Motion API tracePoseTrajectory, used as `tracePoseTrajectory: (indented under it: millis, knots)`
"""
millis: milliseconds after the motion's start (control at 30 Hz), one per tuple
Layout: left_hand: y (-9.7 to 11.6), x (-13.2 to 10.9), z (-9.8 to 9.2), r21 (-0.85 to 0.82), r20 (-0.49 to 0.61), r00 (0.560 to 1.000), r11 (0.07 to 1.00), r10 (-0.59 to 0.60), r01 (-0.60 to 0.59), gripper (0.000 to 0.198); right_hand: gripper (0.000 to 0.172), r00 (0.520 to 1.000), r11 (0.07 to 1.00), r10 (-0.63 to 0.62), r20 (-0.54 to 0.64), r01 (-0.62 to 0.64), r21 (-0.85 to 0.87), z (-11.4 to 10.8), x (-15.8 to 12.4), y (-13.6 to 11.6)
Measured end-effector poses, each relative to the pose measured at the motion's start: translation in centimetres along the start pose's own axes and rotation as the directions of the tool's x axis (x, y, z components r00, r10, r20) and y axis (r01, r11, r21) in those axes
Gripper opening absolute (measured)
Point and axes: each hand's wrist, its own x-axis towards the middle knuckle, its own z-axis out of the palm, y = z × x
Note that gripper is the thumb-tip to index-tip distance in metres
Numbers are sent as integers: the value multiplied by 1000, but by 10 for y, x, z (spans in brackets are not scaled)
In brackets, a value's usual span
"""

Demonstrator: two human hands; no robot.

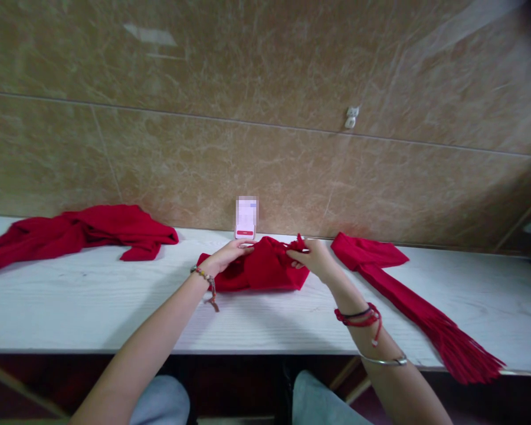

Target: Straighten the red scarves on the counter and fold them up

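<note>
The left forearm slants forward and inward from the near left, its wrist wearing a beaded bracelet [203,276], and the left hand [225,258] lies low with its fingers [244,242] stretched to the right along the far edge of a bunched red cloth [268,268]; they touch it, but whether they grip it I cannot tell. The right forearm comes in from the near right, with red and dark cords [361,317] at the wrist and a silver bangle [384,360] further back. The right hand [316,257] turns inward, its fingers pointing left and pinched together on a tuft of strands at the cloth's right end. The cloth sits on the white desk [159,316], between the two sets of fingers and extending toward the body from them. Just beyond the left fingers a phone [246,218] stands upright by the tiled wall [181,165]. Well to the left of the left fingers lies a crumpled red cloth [100,229]; right of the right fingers, a folded red scarf [407,292] runs toward the near edge, its fringe hanging over.
</note>
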Motion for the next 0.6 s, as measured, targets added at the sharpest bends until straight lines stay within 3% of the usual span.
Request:
tracePoseTrajectory:
  millis: [67,133,233,300,333,467,600]
  knots:
    - [0,0,2,-7,-39,999,1000,5,-5,34,15,998,995,-17,-58,22,98,-15,-1,3]
    - [-1,-1,4,-14,-15,1000,1000,-16,16,35,14,996,997,-42,-73,47,68,-23,-3,9]
    - [-8,-4,9,41,107,994,999,-28,24,38,9,985,994,-13,170,31,-103,-23,-6,16]
    - [-12,-5,11,101,165,986,995,-10,-7,37,12,934,974,58,354,26,-227,-16,-8,18]
    - [-14,-5,12,125,178,984,992,-4,-19,35,17,916,957,84,393,35,-287,-11,-9,19]
    - [-17,-6,10,134,200,980,991,-4,-23,34,37,947,889,12,321,137,-436,6,-11,23]
    - [-15,-7,8,74,192,981,997,-13,-2,33,30,961,824,1,277,156,-545,21,-11,26]
